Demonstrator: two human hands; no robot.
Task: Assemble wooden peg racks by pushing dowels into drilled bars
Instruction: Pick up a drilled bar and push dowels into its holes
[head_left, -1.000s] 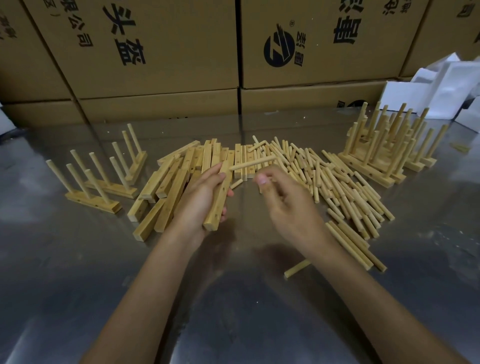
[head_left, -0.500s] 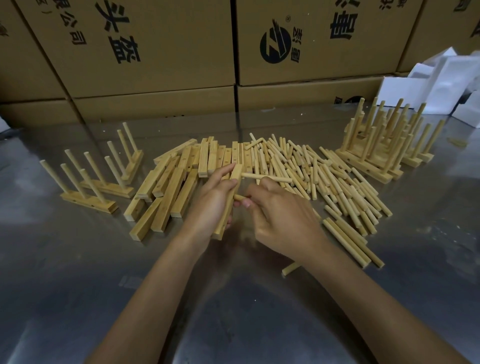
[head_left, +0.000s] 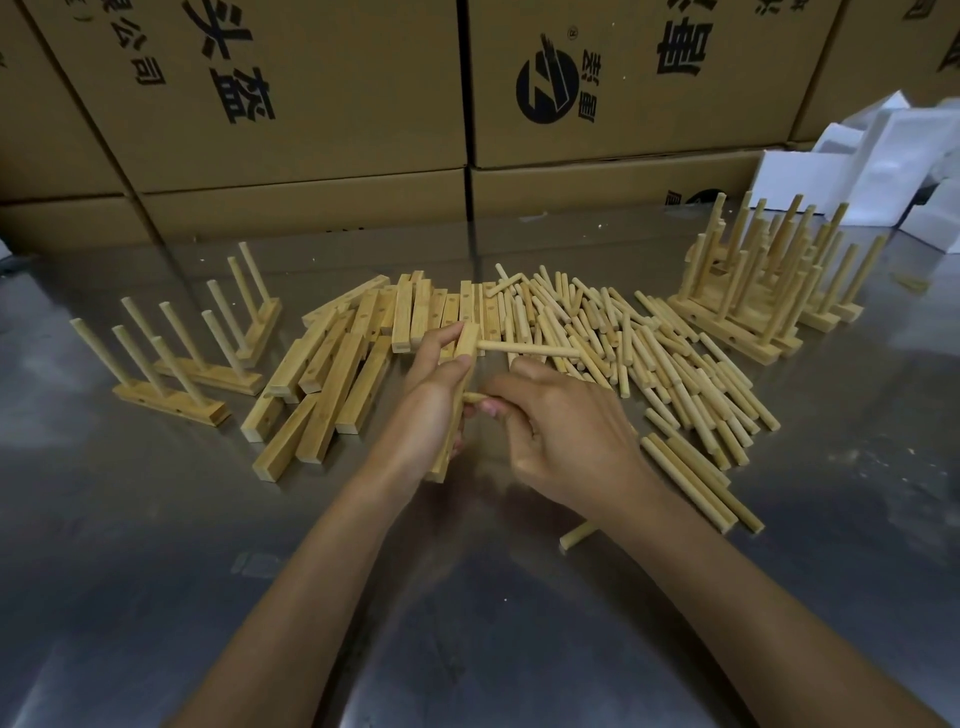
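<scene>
Two hands (head_left: 431, 400) work here. One bar (head_left: 466, 340) is held up, with one dowel (head_left: 527, 349) sticking out of it and a second (head_left: 474, 398) pinched below. Three finished racks (head_left: 171, 402) stand on the left. The loose bars (head_left: 332, 374), loose dowels (head_left: 649, 353) and right-hand racks (head_left: 753, 306) are too many to count (they overlap).

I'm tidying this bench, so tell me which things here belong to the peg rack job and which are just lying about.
Job:
- bar held in the left hand
- dowel already in the bar
- second dowel pinched by the right hand
- loose bars
- loose dowels
- finished racks

Lying about:
- cardboard boxes
- white foam
</scene>
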